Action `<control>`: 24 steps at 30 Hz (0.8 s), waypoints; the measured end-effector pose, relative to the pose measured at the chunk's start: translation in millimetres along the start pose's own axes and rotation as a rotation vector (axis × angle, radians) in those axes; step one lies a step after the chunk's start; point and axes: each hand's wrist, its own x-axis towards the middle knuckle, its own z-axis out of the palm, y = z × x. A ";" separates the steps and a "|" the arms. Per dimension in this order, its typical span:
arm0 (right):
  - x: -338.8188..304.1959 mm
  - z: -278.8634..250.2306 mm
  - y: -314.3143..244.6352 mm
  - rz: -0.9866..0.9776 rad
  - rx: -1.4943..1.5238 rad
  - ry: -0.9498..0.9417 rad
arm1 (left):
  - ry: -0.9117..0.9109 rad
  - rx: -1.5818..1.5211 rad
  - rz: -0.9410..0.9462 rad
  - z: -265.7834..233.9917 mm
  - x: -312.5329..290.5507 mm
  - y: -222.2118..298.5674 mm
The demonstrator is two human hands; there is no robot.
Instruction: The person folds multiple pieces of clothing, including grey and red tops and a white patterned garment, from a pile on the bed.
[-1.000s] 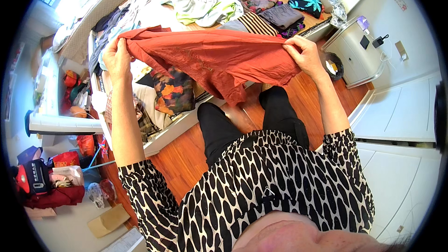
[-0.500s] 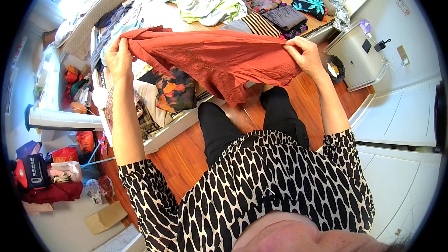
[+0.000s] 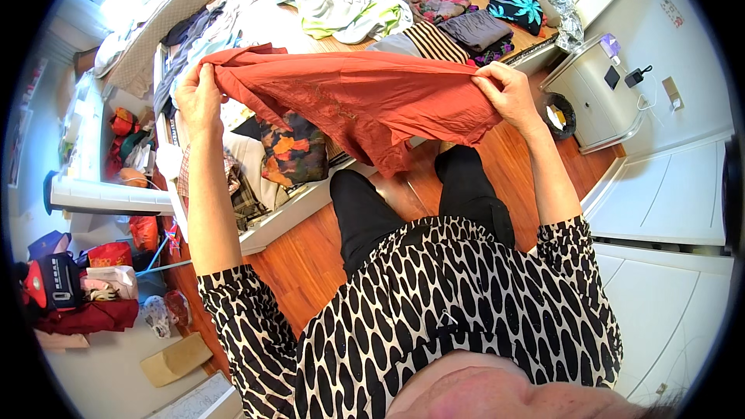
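A rust-red garment (image 3: 349, 97) is stretched out sideways in the air between my two hands; its exact kind I cannot tell. Its upper edge is nearly straight, and the middle hangs down in a point above my knees. My left hand (image 3: 199, 101) pinches one end, with a fold of cloth behind the fingers. The opposite end is gripped by my right hand (image 3: 504, 93), thumb toward me. Behind the cloth, a drawer (image 3: 283, 221) holds folded clothes, among them a dark piece with an orange leaf pattern (image 3: 295, 147).
Beyond, a bed platform carries heaped pale clothes (image 3: 341, 0), a striped folded piece (image 3: 431, 43) and a black one with turquoise leaves (image 3: 516, 8). At right stand a bin (image 3: 559, 115) and a beige cabinet (image 3: 594, 93). A white tower-like appliance (image 3: 109, 194) and bags (image 3: 109, 256) are at left.
Both hands keep their grip and the garment hangs almost the same. The view has shifted very slightly.
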 end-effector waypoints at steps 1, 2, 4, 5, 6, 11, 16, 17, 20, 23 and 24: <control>0.1 0.0 -0.1 -0.002 0.002 0.001 | -0.001 0.001 0.000 -0.1 -0.3 0.2; 0.1 0.0 -0.2 0.003 0.004 -0.001 | -0.001 0.001 -0.003 -0.1 -0.6 0.4; -0.1 -0.1 -0.3 0.015 0.008 -0.006 | 0.000 0.000 -0.009 -0.1 -1.1 0.2; -0.4 0.2 -0.4 0.018 0.014 -0.003 | -0.001 -0.001 -0.009 -0.1 -1.1 -0.1; -0.6 0.6 -0.4 0.021 0.021 0.000 | -0.002 -0.003 -0.009 -0.1 -1.1 -0.4; -1.3 2.7 0.6 0.028 0.042 0.018 | -0.011 -0.002 0.006 -3.3 -1.0 -2.9; -1.2 3.0 -6.2 0.223 0.035 -0.022 | -0.004 -0.010 0.008 -5.5 -1.5 -5.3; -1.2 3.6 -7.1 0.206 0.033 -0.016 | -0.003 -0.010 0.010 -6.0 -1.6 -5.9; -1.4 5.5 -5.6 0.121 0.035 0.002 | -0.007 -0.013 0.012 -6.6 -1.7 -8.4; -2.4 9.4 4.1 0.041 0.042 -0.016 | -0.005 -0.010 0.002 -5.3 -2.5 -7.3; -2.5 9.0 6.6 0.056 0.035 -0.042 | 0.008 -0.002 -0.003 -4.1 -3.8 -6.7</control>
